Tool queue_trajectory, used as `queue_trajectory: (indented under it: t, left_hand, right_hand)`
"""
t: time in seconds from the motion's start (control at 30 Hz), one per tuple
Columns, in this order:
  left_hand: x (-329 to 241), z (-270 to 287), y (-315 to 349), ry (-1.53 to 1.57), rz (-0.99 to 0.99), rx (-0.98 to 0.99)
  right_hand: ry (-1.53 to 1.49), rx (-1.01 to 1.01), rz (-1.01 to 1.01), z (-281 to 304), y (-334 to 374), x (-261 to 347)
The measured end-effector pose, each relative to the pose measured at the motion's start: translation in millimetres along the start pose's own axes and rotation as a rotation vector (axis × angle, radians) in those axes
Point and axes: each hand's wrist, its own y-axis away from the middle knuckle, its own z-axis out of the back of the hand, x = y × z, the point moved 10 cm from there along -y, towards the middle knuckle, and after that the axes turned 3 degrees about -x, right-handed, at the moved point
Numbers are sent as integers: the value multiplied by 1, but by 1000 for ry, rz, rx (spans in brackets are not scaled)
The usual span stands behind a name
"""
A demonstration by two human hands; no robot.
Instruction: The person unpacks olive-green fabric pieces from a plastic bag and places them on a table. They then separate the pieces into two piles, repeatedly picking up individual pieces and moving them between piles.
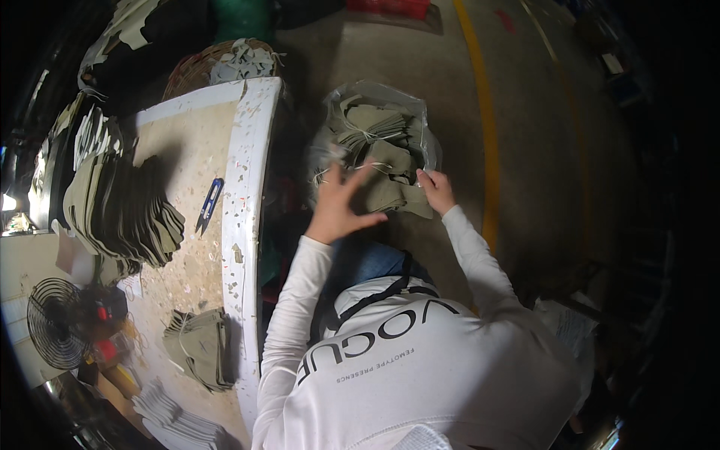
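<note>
A clear plastic bag [430,142] stands on the floor beside the table, holding several tied bundles of olive-grey cut pieces [375,120]. Over the bag's near left side is my left hand [341,206], its fingers spread and nothing in its grasp. At the right side, my right hand [438,192] is closed, pinching what looks like the bag's edge. Pale ties cross the bundles. Part of the nearest bundle lies behind my left hand.
On the table [251,150] at left lie a long row of olive-grey pieces [124,202], blue thread snips [211,205], a smaller tied bundle [199,349] and white pieces [176,420]. A black fan [56,322] stands far left. A scrap-filled wicker basket [187,73] sits beyond the table.
</note>
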Motion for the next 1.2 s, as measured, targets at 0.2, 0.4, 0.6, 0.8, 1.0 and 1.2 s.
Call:
queue_trajectory:
  t: [0.2, 0.4, 0.6, 0.8, 1.0, 1.2]
  left_hand:
    - [25, -53, 4, -352, 161, 59]
    - [51, -47, -25, -152, 248, -74]
    - [81, -29, -42, 133, 457, -171]
    - [24, -82, -27, -370, 184, -30]
    - [31, -80, -13, -391, 185, -55]
    - [51, -37, -30, 169, 229, -4]
  right_hand:
    - [-396, 101, -266, 10, 2, -10]
    - [-332, 147, -433, 33, -3, -18]
    - [-345, 213, -429, 26, -7, -10]
    - [-268, 169, -423, 30, -9, -14]
    - [240, -108, 130, 50, -23, 76]
    - [509, 272, 488, -25, -3, 137]
